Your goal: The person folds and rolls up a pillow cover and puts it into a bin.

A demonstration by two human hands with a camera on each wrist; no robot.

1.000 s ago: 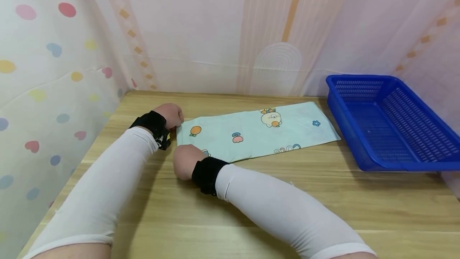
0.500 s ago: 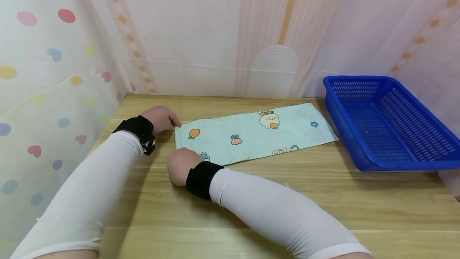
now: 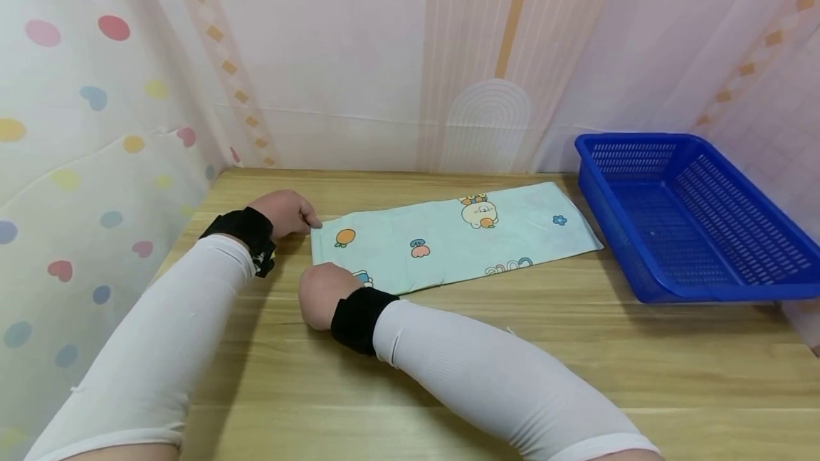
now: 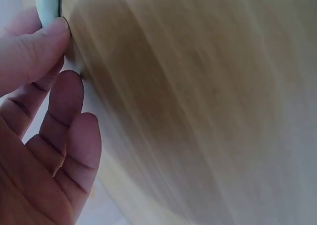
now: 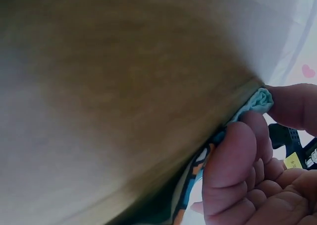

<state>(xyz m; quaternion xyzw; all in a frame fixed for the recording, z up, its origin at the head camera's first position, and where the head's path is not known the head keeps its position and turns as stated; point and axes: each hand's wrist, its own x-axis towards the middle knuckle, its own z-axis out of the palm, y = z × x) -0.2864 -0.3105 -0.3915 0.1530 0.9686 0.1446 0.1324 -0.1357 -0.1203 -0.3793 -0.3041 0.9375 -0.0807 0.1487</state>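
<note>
A mint-green printed cloth (image 3: 442, 233), folded into a long strip, lies flat and slightly slanted on the wooden table. At its far left corner, my left hand (image 3: 283, 212) pinches the edge. The left wrist view shows the thumb (image 4: 37, 56) and a finger on a thin end of the cloth (image 4: 48, 7), the other fingers loosely bent. My right hand (image 3: 325, 297) is at the near left corner, its fingers hidden in the head view. In the right wrist view, thumb and fingers (image 5: 233, 155) pinch a small rolled bit of the cloth's edge (image 5: 260, 101).
A blue plastic basket (image 3: 647, 251) with slotted sides stands at the right, close to the cloth's right end. Patterned curtains (image 3: 333, 55) hang behind and left of the wooden table (image 3: 359, 404). Each wrist wears a black strap (image 3: 361, 320).
My left hand has shifted left, and its fingertips now show at the cloth's corner. The right hand has moved slightly left and nearer. The cloth looks nearly unmoved.
</note>
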